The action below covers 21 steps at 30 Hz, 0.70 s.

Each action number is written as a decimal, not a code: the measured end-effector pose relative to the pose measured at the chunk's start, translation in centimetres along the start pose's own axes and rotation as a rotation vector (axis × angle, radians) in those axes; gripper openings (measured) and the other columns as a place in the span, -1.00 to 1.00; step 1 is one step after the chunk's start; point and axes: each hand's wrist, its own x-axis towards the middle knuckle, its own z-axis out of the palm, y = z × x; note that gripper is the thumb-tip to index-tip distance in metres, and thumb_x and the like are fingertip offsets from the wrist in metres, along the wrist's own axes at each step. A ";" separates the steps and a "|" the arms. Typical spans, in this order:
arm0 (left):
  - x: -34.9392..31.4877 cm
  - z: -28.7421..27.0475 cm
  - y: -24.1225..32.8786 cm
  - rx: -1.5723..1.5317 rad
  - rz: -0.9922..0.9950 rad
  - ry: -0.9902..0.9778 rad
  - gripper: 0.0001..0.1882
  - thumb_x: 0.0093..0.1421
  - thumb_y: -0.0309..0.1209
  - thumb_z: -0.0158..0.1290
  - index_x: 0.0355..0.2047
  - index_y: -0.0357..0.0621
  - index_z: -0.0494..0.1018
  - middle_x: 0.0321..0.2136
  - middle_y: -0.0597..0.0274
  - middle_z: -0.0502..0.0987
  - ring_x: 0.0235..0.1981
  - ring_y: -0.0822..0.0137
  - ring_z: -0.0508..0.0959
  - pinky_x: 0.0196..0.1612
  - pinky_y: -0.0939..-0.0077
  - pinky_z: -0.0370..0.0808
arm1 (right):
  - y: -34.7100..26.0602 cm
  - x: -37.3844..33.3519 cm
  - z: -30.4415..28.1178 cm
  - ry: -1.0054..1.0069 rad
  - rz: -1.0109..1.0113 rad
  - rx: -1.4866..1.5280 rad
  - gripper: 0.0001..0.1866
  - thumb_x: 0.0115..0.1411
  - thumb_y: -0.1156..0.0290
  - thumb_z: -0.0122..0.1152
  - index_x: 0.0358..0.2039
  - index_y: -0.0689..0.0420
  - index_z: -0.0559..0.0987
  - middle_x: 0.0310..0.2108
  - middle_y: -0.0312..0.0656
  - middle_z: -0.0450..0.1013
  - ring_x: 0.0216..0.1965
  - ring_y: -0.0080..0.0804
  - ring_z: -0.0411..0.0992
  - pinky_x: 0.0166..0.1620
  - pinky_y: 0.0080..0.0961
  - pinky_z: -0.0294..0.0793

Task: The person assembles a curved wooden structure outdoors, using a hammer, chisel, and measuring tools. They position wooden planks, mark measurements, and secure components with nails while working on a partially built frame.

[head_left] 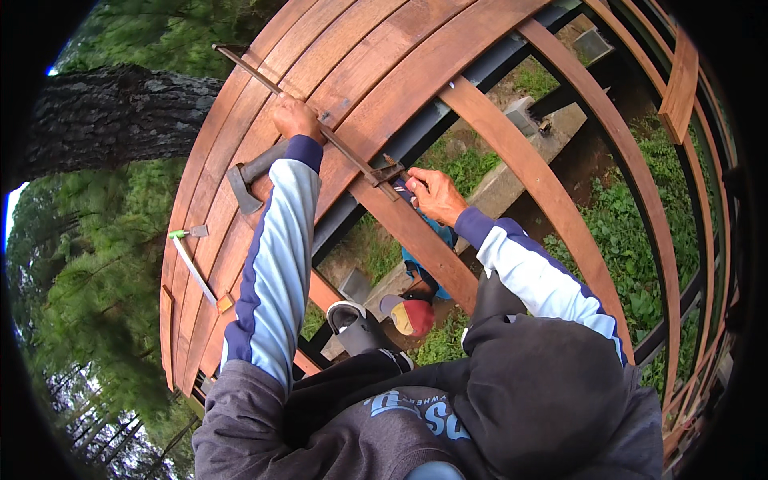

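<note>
Shirt [336,448]: grey, nearest;
Left hand [296,118]: fingers wrapped around bar clamp [346,150];
Right hand [436,196]: fingers closed on the clamp's end;
Hatchet [242,190]: on deck [400,60], toward left edge

decking planks [432,72] were smooth wood, low sheen. bar clamp [346,148] was dull metal; hatchet head [242,190], matt metal. sleeves [282,232] were matt, creased cloth. tree bark [120,112] looked rough, ridged.

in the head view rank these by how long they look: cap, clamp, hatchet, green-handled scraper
1. Clamp
2. Hatchet and cap, unranked: the sleeve may cover some hatchet, and the cap is farther off
3. Green-handled scraper
</note>
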 end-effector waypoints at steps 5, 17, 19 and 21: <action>-0.5 -0.1 0.1 -0.020 0.022 0.052 -0.48 0.36 -0.11 -0.24 -0.56 -0.29 0.40 -0.79 0.17 0.36 -0.76 0.31 0.38 -0.67 0.39 0.32 | 0.3 0.0 -0.8 0.048 0.013 0.087 -0.63 0.26 0.33 0.03 -0.03 0.33 0.49 -0.15 0.16 0.50 -0.09 -0.02 0.49 -0.06 -0.31 0.49; -0.2 0.6 -0.5 -0.005 0.086 0.047 -0.51 0.35 -0.11 -0.25 -0.49 -0.27 0.42 -0.75 0.18 0.37 -0.74 0.32 0.37 -0.64 0.39 0.31 | 0.7 0.4 -0.6 0.107 -0.098 -0.036 -0.66 0.23 0.37 0.03 -0.09 0.37 0.50 -0.21 0.17 0.51 -0.15 0.05 0.50 -0.11 -0.31 0.51; -0.2 0.6 -0.5 0.036 0.077 0.074 -0.49 0.35 -0.12 -0.23 -0.56 -0.29 0.40 -0.76 0.15 0.37 -0.73 0.28 0.38 -0.62 0.34 0.32 | 0.7 0.3 -0.5 0.118 -0.119 -0.033 -0.66 0.24 0.37 0.03 -0.09 0.37 0.50 -0.22 0.17 0.52 -0.17 0.02 0.51 -0.13 -0.31 0.52; -0.1 0.6 -0.6 0.036 0.066 0.111 -0.44 0.35 -0.16 -0.18 -0.69 -0.34 0.36 -0.76 0.10 0.38 -0.70 0.20 0.40 -0.57 0.25 0.34 | 0.5 0.3 -0.4 0.105 -0.104 -0.011 -0.66 0.24 0.38 0.02 -0.09 0.37 0.50 -0.23 0.16 0.52 -0.18 -0.01 0.52 -0.14 -0.32 0.52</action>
